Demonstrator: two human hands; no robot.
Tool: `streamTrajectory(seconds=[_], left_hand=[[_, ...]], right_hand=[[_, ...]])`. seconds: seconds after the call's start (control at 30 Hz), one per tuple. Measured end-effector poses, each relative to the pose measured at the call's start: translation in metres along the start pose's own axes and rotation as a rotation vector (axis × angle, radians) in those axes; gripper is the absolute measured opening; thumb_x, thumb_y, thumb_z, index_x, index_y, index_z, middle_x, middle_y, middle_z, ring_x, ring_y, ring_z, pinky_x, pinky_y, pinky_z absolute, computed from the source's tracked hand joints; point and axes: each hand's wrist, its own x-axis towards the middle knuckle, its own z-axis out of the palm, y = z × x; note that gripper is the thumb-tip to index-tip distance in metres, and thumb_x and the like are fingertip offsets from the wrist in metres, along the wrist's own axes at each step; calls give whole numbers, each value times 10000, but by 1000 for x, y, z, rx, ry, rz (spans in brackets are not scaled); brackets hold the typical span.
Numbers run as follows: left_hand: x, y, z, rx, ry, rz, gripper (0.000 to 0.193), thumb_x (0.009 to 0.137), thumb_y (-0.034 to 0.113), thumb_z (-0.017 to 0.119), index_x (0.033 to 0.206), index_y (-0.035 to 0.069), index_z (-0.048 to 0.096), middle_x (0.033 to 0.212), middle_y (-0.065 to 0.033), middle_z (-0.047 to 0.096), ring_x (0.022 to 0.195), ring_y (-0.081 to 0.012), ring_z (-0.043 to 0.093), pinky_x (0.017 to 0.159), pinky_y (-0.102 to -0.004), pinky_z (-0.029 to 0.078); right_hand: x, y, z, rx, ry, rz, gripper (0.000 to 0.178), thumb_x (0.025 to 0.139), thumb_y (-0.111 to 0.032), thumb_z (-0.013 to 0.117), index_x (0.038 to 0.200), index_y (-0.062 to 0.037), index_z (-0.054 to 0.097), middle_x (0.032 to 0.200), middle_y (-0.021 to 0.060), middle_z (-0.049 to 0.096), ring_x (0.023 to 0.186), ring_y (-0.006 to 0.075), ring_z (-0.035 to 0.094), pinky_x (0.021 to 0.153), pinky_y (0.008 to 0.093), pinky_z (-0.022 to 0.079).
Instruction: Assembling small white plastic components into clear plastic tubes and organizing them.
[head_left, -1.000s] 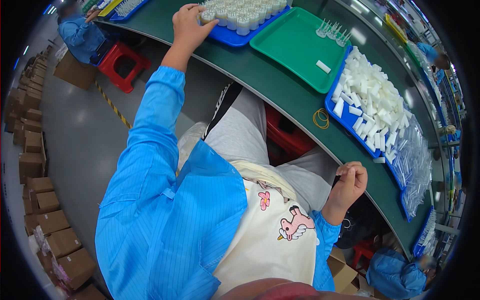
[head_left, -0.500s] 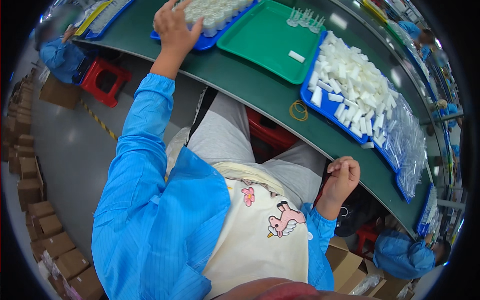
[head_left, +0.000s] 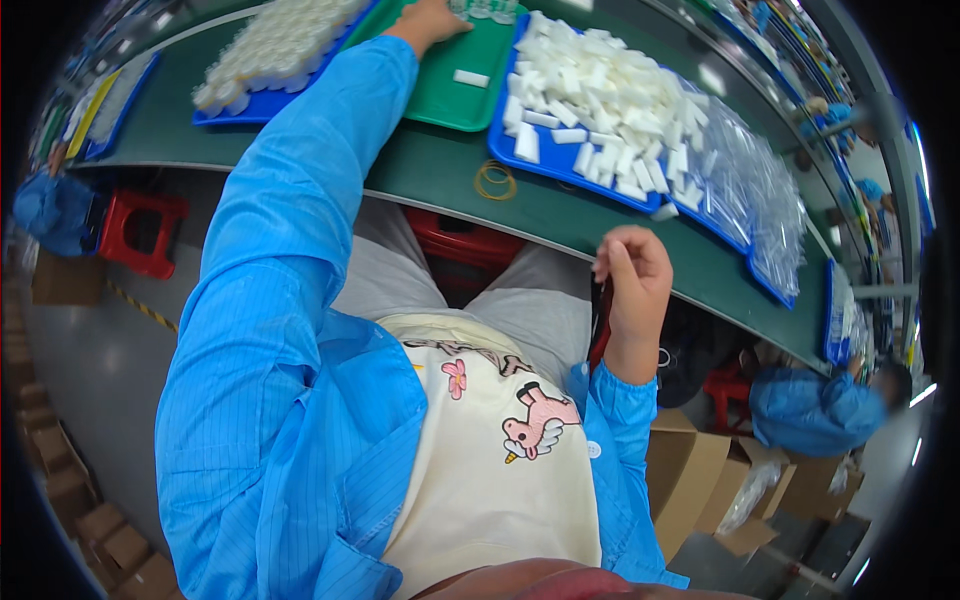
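Note:
My left hand [head_left: 430,22] reaches over the green tray [head_left: 440,104], fingers stretched toward a few clear plastic stemmed pieces [head_left: 492,10] at its far edge; whether it touches them I cannot tell. Part of this hand lies at the picture's upper rim. One white block [head_left: 470,78] lies on the tray below it. My right hand [head_left: 637,290] hovers by the table's near edge, its fingers curled in against the thumb. Whatever it may hold is hidden. Closest to it is the heap of white blocks [head_left: 600,95] in a blue tray [head_left: 555,172].
Left of the green tray, white-topped round containers [head_left: 275,55] fill another blue tray [head_left: 262,108]. Thin clear plastic tubes [head_left: 750,180] are piled at right. Yellow rubber bands [head_left: 495,181] lie near the table edge. Cardboard boxes [head_left: 685,480] and a co-worker [head_left: 815,405] are at lower right.
My left hand has left the round containers and moved right, over the green tray to the clear pieces. The whole view has shifted to the right. My right hand remains curled by the table edge.

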Motion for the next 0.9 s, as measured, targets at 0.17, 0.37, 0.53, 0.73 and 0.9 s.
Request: streamTrajectory(seconds=[0.17, 0.37, 0.53, 0.73, 0.9], left_hand=[[6, -12, -10, 397, 93, -202, 294, 709, 200, 783, 933, 23, 716, 844, -154, 707, 771, -319, 674, 689, -430, 517], [-64, 53, -40, -334, -47, -250, 440, 765, 248, 774, 1135, 53, 637, 1067, -129, 627, 952, -281, 607, 821, -376, 483], [-166, 123, -64, -658, 13, -233, 507, 899, 160, 678, 1357, 15, 517, 1185, -83, 632, 1040, -174, 626, 867, -261, 515], [-267, 133, -54, -986, 113, -342, 708, 848, 314, 745, 1411, 20, 433, 1260, -95, 588, 1008, -174, 638, 811, -246, 541], [-302, 132, -24, -1395, 129, -440, 632, 813, 377, 751, 1291, 35, 518, 1195, -110, 636, 901, -170, 671, 767, -264, 575]], right_hand=[[44, -28, 15, -796, 46, -474, 158, 834, -91, 699, 947, 0, 636, 844, 102, 645, 733, 198, 621, 636, 290, 479], [93, -19, 28, -1359, 98, -429, 311, 790, -274, 755, 941, -23, 651, 893, 176, 671, 776, 341, 663, 657, 417, 522], [103, -10, 33, -1451, 83, -351, 311, 781, -298, 753, 903, -42, 625, 869, 174, 671, 758, 349, 663, 635, 426, 526], [107, -5, 36, -1339, 42, -365, 218, 801, -167, 731, 958, -58, 627, 860, 167, 660, 782, 354, 653, 666, 431, 507], [111, -5, 24, -1149, 72, -409, 238, 804, -123, 728, 1007, -33, 642, 863, 162, 644, 740, 314, 634, 654, 391, 501]])
